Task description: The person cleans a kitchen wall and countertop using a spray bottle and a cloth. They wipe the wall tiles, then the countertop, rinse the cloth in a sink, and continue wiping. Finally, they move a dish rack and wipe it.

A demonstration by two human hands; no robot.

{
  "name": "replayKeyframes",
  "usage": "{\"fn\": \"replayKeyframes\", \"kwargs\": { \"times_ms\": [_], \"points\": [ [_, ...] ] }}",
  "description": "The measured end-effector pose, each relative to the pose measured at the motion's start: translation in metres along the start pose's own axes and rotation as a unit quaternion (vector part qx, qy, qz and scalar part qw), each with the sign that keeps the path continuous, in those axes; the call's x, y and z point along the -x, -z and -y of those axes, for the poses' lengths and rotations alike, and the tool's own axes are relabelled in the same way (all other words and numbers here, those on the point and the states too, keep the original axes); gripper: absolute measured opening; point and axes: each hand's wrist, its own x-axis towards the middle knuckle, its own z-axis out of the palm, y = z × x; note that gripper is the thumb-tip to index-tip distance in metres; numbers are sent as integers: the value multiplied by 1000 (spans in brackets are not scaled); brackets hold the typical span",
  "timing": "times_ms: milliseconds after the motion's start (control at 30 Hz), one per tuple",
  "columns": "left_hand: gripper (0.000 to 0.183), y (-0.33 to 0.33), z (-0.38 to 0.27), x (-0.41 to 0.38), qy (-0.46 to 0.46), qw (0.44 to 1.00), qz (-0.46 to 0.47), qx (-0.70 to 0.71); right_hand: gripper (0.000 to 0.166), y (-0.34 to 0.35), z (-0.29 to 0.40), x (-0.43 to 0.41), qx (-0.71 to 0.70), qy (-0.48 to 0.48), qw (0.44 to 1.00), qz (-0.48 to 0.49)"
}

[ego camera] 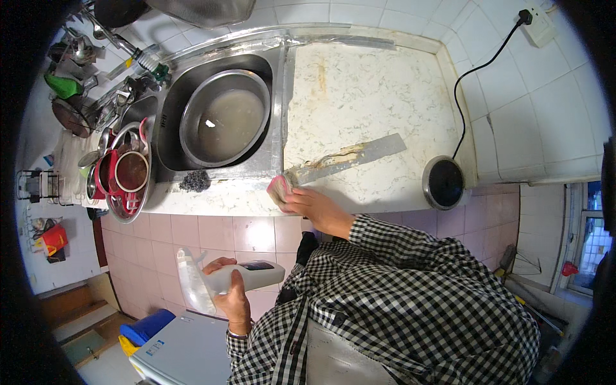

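Note:
My right hand presses a pinkish cloth on the front edge of the pale, marble-patterned countertop, near the sink's corner. Beside the cloth, a grey strip of tape with yellowish, worn patches runs across the counter. Below the counter, over the tiled floor, my left hand grips a whitish spray bottle by its body, with the bottle tilted onto its side. A round metal basin of cloudy water sits in the steel sink. A dark scouring pad lies at the sink's front rim.
An oval metal tray at left holds red bowls and cups. A round black-topped appliance with a black cord stands at the counter's right end. Utensils crowd the upper left, below the faucet. A white appliance stands at lower left.

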Motion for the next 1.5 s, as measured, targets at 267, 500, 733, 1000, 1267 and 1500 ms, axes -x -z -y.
{"fn": "replayKeyframes", "kwargs": {
  "times_ms": [267,500,733,1000,1267,1500],
  "points": [
    [35,-19,-10,23,12,1000,-9,4,43,112,-14,110,35,-189,980,61],
    [35,-43,-14,30,-6,998,65,-8,36,150,-48,130,89,-257,958,-86],
    [35,-52,-19,43,24,996,84,12,36,121,-34,83,170,-245,945,-132],
    [36,-38,-12,38,26,996,83,-22,23,100,-66,5,199,-161,955,-151],
    [37,-22,0,19,21,997,68,-2,23,103,-89,-12,209,-146,963,-88],
    [32,-21,8,12,7,999,43,-4,18,108,-89,-16,232,-141,961,-44]
  ]
}}
